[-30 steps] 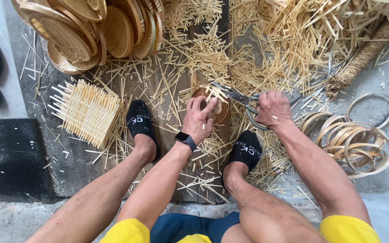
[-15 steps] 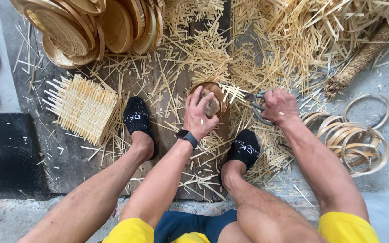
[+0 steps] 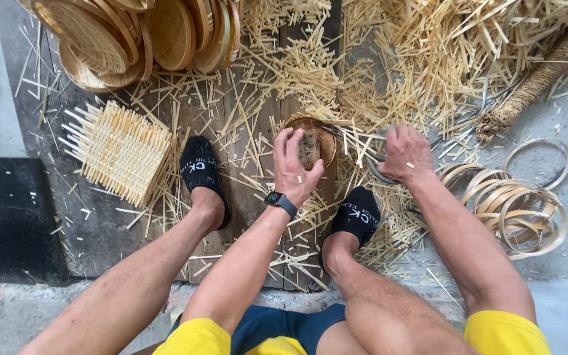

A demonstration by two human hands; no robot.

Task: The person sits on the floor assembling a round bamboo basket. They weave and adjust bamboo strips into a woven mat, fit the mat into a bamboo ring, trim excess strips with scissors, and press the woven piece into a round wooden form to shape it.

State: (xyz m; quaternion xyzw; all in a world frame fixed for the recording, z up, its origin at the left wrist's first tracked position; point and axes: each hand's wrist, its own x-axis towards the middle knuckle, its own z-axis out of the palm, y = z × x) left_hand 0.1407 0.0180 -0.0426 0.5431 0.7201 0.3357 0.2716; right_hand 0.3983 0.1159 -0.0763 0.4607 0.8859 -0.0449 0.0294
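My left hand (image 3: 295, 167), with a dark watch on its wrist, grips a small round woven bamboo basket (image 3: 323, 138) held on edge above the wooden boards. My right hand (image 3: 405, 153) is closed on the handles of metal shears (image 3: 375, 167), whose blades point toward the basket's rim. My two feet in black socks (image 3: 202, 172) rest on the boards on either side of the basket. Loose bamboo trimmings (image 3: 428, 59) lie thick around and beyond both hands.
A stack of finished round woven trays (image 3: 133, 36) lies at the top left. A flat square woven mat (image 3: 121, 150) lies left of my left foot. Several thin bamboo hoops (image 3: 520, 207) lie at the right, near a coiled rope bundle (image 3: 527, 89).
The left hand has turned the basket further on edge, so its fingers now cover most of it. The right hand with the shears stays beside its rim.
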